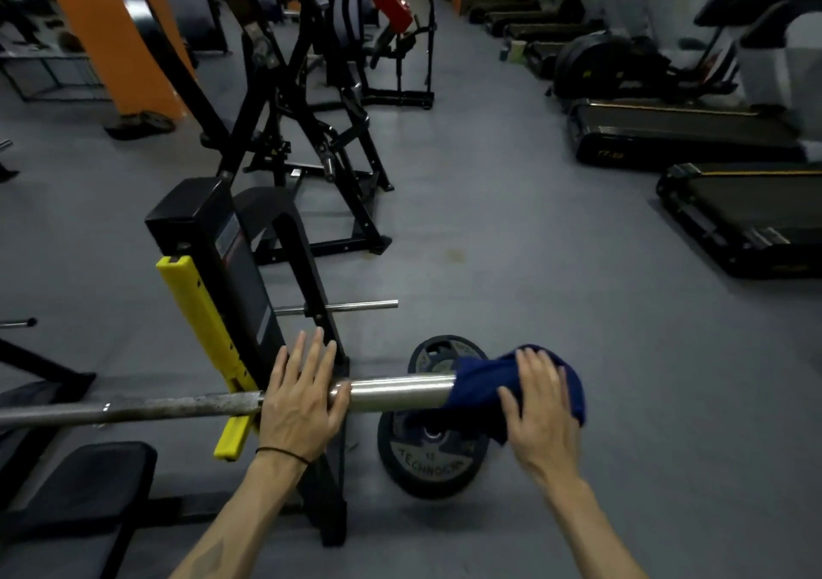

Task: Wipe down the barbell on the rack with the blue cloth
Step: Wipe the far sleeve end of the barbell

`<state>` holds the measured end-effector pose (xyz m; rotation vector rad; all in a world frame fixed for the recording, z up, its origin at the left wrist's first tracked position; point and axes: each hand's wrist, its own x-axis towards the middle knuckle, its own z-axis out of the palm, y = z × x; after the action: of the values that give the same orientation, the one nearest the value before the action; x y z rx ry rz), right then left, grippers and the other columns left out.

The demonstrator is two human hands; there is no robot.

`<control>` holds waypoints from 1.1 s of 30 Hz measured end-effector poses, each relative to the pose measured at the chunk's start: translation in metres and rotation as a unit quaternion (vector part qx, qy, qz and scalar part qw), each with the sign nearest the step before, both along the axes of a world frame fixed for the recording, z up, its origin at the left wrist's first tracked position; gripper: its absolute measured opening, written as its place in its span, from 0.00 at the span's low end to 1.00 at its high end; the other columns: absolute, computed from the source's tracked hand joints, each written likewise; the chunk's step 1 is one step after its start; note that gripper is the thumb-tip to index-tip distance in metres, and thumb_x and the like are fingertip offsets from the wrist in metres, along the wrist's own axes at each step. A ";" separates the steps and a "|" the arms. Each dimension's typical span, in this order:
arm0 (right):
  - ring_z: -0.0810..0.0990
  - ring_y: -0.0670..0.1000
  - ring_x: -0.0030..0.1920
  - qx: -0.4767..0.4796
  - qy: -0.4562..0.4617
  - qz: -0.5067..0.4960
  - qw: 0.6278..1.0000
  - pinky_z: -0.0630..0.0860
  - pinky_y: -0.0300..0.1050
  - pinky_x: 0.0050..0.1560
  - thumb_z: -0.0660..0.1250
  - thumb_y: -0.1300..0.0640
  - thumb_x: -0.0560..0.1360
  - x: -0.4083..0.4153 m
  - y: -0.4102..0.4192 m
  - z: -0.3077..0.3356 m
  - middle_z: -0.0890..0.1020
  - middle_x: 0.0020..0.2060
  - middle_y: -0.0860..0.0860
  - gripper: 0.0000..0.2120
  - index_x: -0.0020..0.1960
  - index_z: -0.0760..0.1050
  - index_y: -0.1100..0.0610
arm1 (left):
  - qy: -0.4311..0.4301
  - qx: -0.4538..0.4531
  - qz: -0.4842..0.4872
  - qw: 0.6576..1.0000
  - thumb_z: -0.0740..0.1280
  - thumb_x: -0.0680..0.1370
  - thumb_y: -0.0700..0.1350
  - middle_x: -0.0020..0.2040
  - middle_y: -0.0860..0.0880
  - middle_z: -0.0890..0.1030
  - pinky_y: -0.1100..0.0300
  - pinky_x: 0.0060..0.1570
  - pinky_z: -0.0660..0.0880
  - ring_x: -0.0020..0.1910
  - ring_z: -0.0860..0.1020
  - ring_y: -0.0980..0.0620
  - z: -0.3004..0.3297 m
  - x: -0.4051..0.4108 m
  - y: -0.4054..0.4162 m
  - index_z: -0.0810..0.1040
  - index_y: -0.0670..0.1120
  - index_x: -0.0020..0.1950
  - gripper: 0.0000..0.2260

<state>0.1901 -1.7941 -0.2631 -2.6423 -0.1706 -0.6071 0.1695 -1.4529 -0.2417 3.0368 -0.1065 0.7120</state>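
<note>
A steel barbell [396, 394] lies across the black rack [235, 267] with its yellow hook guard [200, 311], its shiny sleeve pointing right. My left hand [302, 400] rests flat on the bar at the sleeve's collar, fingers straight. The blue cloth [480, 387] is draped over the sleeve's right end. My right hand [540, 414] lies on top of the cloth with fingers spread, pressing it onto the bar's end. The sleeve's tip is hidden under the cloth.
Two black weight plates [427, 458] lie on the grey floor below the sleeve. A black bench pad [89, 480] is at the lower left. Black gym machines [311, 111] stand behind the rack. Treadmills [734, 213] line the right side.
</note>
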 end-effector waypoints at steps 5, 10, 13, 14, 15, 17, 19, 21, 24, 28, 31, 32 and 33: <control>0.64 0.55 0.78 0.089 0.025 -0.024 0.995 0.50 0.58 0.80 0.52 0.41 0.84 -0.017 0.127 0.016 0.74 0.73 0.54 0.28 0.73 0.72 0.58 | 0.039 -0.030 -0.013 0.999 0.55 0.80 0.60 0.78 0.39 0.66 0.45 0.76 0.57 0.77 0.65 0.40 0.027 0.036 0.007 0.72 0.39 0.75 0.32; 0.76 0.57 0.66 -0.033 -0.023 0.064 0.997 0.68 0.54 0.70 0.53 0.40 0.84 -0.009 0.059 0.003 0.78 0.67 0.54 0.28 0.75 0.71 0.55 | 0.039 -0.043 -0.040 0.998 0.54 0.81 0.59 0.78 0.40 0.66 0.48 0.78 0.54 0.78 0.64 0.40 0.029 0.028 0.016 0.73 0.40 0.74 0.30; 0.71 0.59 0.70 0.059 0.002 -0.124 0.990 0.65 0.58 0.73 0.49 0.39 0.84 -0.005 0.033 0.006 0.76 0.69 0.57 0.30 0.73 0.71 0.59 | 0.038 -0.057 -0.045 0.997 0.48 0.84 0.60 0.79 0.40 0.65 0.47 0.78 0.54 0.79 0.62 0.40 0.015 0.001 0.024 0.72 0.40 0.74 0.31; 0.69 0.60 0.73 0.093 0.008 -0.163 0.982 0.60 0.60 0.76 0.50 0.41 0.84 -0.003 0.055 0.007 0.75 0.70 0.58 0.29 0.73 0.72 0.61 | 0.040 -0.056 -0.043 0.997 0.45 0.85 0.61 0.78 0.40 0.65 0.47 0.78 0.53 0.79 0.62 0.40 0.012 -0.005 0.025 0.72 0.40 0.74 0.32; 0.66 0.60 0.75 0.108 0.011 -0.175 0.978 0.54 0.59 0.79 0.51 0.44 0.84 -0.004 0.084 0.009 0.74 0.72 0.58 0.27 0.72 0.72 0.61 | 0.043 -0.056 -0.039 0.997 0.44 0.85 0.61 0.78 0.40 0.65 0.47 0.78 0.53 0.79 0.61 0.40 0.011 -0.008 0.026 0.72 0.40 0.74 0.33; 0.61 0.56 0.79 0.066 0.000 -0.050 0.997 0.47 0.56 0.81 0.54 0.46 0.84 -0.018 0.135 0.009 0.71 0.75 0.54 0.25 0.75 0.70 0.58 | 0.046 -0.067 -0.033 0.996 0.44 0.85 0.61 0.79 0.40 0.65 0.47 0.78 0.53 0.79 0.61 0.41 0.012 -0.008 0.026 0.72 0.40 0.74 0.33; 0.60 0.52 0.80 -0.043 -0.014 0.118 0.992 0.49 0.54 0.81 0.57 0.44 0.83 -0.031 0.136 0.005 0.66 0.78 0.51 0.27 0.79 0.65 0.55 | 0.053 -0.075 -0.032 0.995 0.44 0.84 0.62 0.79 0.40 0.65 0.48 0.78 0.52 0.79 0.61 0.41 0.015 -0.006 0.026 0.71 0.40 0.75 0.33; 0.64 0.53 0.78 -0.081 -0.033 0.122 0.989 0.54 0.56 0.79 0.56 0.43 0.84 -0.018 0.090 0.005 0.67 0.78 0.51 0.27 0.78 0.67 0.54 | 0.056 -0.077 -0.028 0.995 0.44 0.84 0.62 0.79 0.41 0.64 0.48 0.79 0.51 0.79 0.61 0.41 0.016 -0.006 0.028 0.71 0.40 0.75 0.34; 0.66 0.58 0.76 -0.016 -0.020 -0.060 0.998 0.57 0.62 0.77 0.49 0.40 0.84 -0.008 0.030 0.008 0.72 0.74 0.56 0.30 0.73 0.73 0.58 | 0.059 -0.083 -0.023 0.994 0.44 0.84 0.62 0.79 0.41 0.64 0.49 0.79 0.51 0.79 0.61 0.41 0.012 -0.017 0.033 0.70 0.40 0.75 0.33; 0.59 0.59 0.79 0.118 -0.018 -0.185 0.976 0.52 0.64 0.79 0.50 0.48 0.85 -0.008 0.100 0.008 0.69 0.76 0.58 0.26 0.74 0.71 0.62 | 0.066 -0.088 -0.015 0.994 0.45 0.84 0.61 0.80 0.42 0.62 0.49 0.79 0.50 0.79 0.60 0.42 0.005 -0.029 0.037 0.68 0.40 0.77 0.32; 0.59 0.54 0.80 -0.025 -0.027 0.038 0.999 0.49 0.56 0.81 0.51 0.46 0.85 -0.024 0.130 0.001 0.66 0.78 0.54 0.27 0.78 0.65 0.58 | 0.072 -0.084 -0.017 0.994 0.45 0.84 0.61 0.81 0.42 0.61 0.49 0.79 0.49 0.80 0.59 0.43 0.004 -0.029 0.040 0.65 0.41 0.78 0.32; 0.61 0.54 0.79 -0.077 -0.036 0.092 0.992 0.51 0.55 0.80 0.52 0.45 0.85 -0.020 0.111 0.000 0.67 0.78 0.54 0.27 0.78 0.66 0.57 | 0.069 -0.079 -0.017 0.994 0.45 0.84 0.61 0.81 0.42 0.61 0.50 0.79 0.49 0.80 0.58 0.43 0.004 -0.028 0.040 0.65 0.41 0.79 0.32; 0.64 0.55 0.78 -0.106 -0.051 0.105 0.988 0.54 0.56 0.80 0.53 0.45 0.84 -0.013 0.085 -0.001 0.68 0.77 0.54 0.27 0.78 0.67 0.57 | 0.066 -0.075 -0.017 0.995 0.47 0.84 0.61 0.81 0.42 0.61 0.50 0.79 0.48 0.80 0.58 0.43 0.004 -0.028 0.041 0.65 0.41 0.79 0.31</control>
<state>0.1767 -1.7092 -0.2640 -2.7460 -0.5647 -0.6857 0.1412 -1.4124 -0.2376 2.9199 -0.0960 0.4914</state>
